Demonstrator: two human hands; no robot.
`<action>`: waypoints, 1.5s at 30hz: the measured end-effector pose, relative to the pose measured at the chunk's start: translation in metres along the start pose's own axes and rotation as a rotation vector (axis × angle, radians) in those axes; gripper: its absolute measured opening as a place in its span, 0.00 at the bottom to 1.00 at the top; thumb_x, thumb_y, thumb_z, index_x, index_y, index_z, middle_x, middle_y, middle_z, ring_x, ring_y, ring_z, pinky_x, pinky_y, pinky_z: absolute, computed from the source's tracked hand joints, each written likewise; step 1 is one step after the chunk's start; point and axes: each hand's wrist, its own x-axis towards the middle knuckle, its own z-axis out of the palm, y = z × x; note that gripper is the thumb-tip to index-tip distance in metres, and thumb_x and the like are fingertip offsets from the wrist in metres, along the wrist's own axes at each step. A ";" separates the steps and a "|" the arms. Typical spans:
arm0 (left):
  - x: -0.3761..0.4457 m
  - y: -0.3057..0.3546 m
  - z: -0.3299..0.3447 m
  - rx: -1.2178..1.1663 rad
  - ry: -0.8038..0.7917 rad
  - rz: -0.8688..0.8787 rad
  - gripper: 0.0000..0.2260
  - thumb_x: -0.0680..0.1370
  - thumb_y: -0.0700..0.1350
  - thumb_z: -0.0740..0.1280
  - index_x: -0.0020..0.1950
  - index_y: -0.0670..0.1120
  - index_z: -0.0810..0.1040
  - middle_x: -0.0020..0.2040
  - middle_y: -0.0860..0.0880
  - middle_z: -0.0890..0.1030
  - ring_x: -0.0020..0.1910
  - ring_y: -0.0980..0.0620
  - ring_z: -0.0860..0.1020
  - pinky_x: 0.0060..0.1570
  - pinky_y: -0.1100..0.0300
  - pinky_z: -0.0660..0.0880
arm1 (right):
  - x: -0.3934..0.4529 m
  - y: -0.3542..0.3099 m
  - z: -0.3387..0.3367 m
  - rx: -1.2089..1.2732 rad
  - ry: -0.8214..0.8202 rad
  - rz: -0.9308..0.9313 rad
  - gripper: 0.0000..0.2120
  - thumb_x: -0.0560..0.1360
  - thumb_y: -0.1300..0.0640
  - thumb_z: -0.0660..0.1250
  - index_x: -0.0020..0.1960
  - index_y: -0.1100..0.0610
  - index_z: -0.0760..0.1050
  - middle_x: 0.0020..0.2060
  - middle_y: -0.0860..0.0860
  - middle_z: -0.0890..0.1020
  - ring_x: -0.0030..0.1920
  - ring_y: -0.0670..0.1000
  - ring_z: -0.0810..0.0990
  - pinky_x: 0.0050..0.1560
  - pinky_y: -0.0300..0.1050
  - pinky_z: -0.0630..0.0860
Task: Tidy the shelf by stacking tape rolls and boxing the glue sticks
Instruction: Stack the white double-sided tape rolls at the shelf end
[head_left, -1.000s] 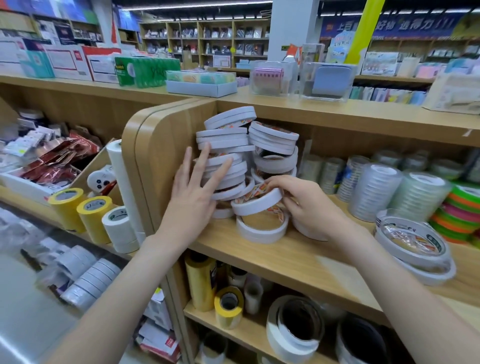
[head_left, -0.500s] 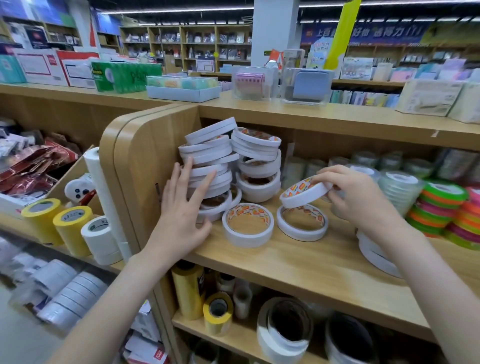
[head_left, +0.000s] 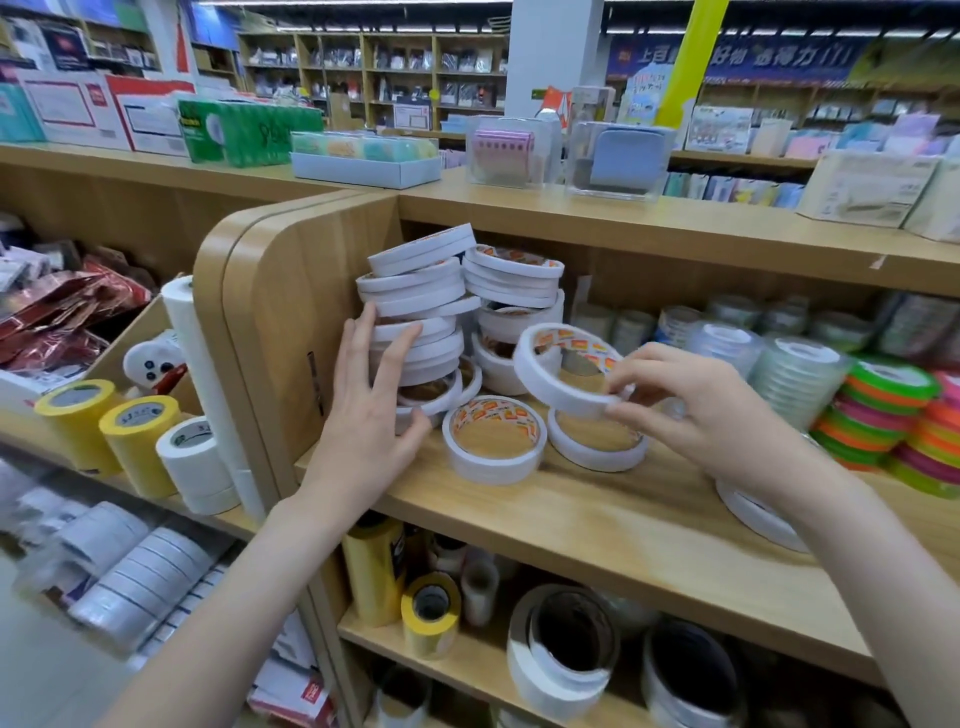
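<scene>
Head view: stacking is partly done. Two leaning stacks of white tape rolls stand at the shelf's left end. Left hand presses flat, fingers straight, against the left stack. Right hand pinches one roll, tilted in the air above two loose rolls lying on the shelf. Judgement: the held and loose rolls remain to be stacked. No glue sticks or their box can be seen, so boxing appears not started.
</scene>
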 end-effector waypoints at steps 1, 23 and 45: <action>0.001 0.000 -0.002 0.001 -0.014 -0.005 0.33 0.74 0.38 0.68 0.75 0.52 0.56 0.77 0.47 0.45 0.76 0.47 0.43 0.71 0.52 0.48 | 0.004 -0.005 0.006 0.000 -0.021 -0.039 0.04 0.73 0.54 0.68 0.46 0.54 0.79 0.43 0.48 0.77 0.40 0.44 0.77 0.44 0.39 0.73; -0.005 0.004 0.003 0.101 -0.110 -0.001 0.40 0.74 0.50 0.68 0.74 0.61 0.41 0.75 0.51 0.34 0.74 0.47 0.37 0.68 0.54 0.45 | 0.029 0.013 0.030 -0.015 -0.337 0.048 0.05 0.71 0.55 0.71 0.41 0.48 0.75 0.34 0.41 0.75 0.38 0.42 0.72 0.40 0.39 0.68; 0.010 0.003 0.011 0.098 -0.050 -0.038 0.43 0.72 0.42 0.71 0.74 0.61 0.46 0.76 0.48 0.39 0.74 0.44 0.42 0.63 0.53 0.62 | 0.014 0.015 0.024 0.524 -0.294 0.215 0.03 0.72 0.61 0.69 0.40 0.57 0.78 0.32 0.46 0.80 0.35 0.42 0.77 0.39 0.33 0.72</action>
